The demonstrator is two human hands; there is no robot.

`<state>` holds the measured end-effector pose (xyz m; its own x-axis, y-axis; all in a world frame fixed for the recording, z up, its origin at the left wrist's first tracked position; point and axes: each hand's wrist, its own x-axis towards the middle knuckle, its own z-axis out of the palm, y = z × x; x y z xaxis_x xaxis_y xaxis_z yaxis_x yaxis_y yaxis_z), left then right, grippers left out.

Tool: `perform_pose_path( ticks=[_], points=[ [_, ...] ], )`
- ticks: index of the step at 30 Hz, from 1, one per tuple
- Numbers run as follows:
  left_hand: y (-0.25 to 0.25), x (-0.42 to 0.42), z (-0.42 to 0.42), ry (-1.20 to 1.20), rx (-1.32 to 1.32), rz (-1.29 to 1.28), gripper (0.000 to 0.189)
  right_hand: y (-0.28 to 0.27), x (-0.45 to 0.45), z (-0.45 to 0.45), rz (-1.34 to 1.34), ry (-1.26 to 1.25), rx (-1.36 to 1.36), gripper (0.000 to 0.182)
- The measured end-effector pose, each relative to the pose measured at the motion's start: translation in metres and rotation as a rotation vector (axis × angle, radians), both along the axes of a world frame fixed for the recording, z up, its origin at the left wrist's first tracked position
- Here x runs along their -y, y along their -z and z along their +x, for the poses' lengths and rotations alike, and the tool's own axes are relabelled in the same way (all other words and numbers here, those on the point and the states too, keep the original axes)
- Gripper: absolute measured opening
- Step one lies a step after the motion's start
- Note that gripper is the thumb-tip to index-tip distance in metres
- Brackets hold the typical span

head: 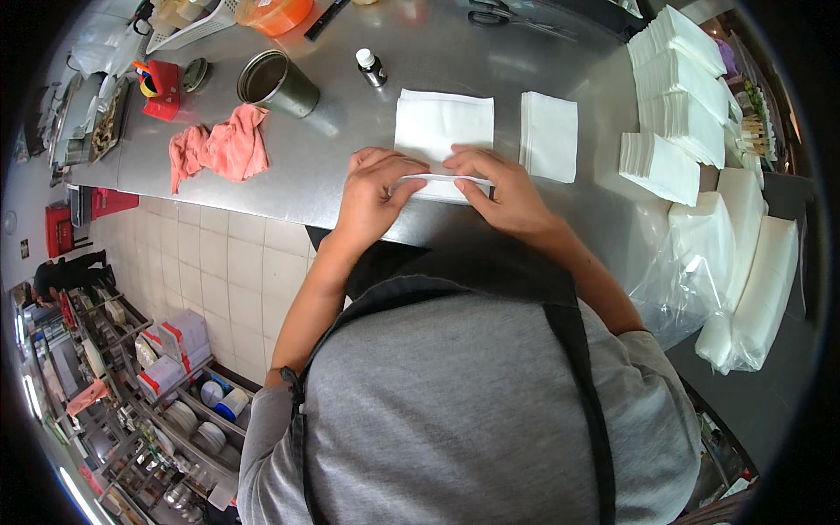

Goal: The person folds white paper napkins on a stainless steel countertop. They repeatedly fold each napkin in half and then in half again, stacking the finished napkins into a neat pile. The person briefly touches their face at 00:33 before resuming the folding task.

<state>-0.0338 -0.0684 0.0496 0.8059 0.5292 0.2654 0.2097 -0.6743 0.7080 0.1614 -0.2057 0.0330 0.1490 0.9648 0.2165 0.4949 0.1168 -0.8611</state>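
Observation:
A white paper napkin [445,121] lies on the steel table before me, with its near part lifted in a fold. My left hand [378,187] pinches the left end of the folded edge between thumb and fingers. At the right end of the same edge, my right hand [502,187] grips it the same way, thumb underneath on the near side. More white paper shows below the fold, near the table's front edge. Just to the right lies a narrow stack of folded napkins [549,136]. Several taller stacks of folded napkins [679,85] stand farther right.
A pink cloth [226,147], a green metal canister [289,85], a small bottle with a white cap [371,67] and a red holder [160,90] are on the steel table [354,141]. Scissors [518,21] lie at the back. Plastic-wrapped napkin packs [755,289] are at right. A person [72,272] stands far left.

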Motion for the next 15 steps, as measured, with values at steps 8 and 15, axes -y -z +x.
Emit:
perform_pose_path(
  ticks=[8, 15],
  points=[
    [0.020, -0.008, 0.012, -0.235, -0.008, -0.203, 0.014, -0.011, 0.002, -0.007, -0.151, 0.254, -0.424, 0.024],
    [0.023, -0.010, 0.034, -0.330, 0.021, -0.155, 0.029, 0.006, 0.002, 0.007, -0.205, 0.166, -0.137, 0.039]
  ],
)
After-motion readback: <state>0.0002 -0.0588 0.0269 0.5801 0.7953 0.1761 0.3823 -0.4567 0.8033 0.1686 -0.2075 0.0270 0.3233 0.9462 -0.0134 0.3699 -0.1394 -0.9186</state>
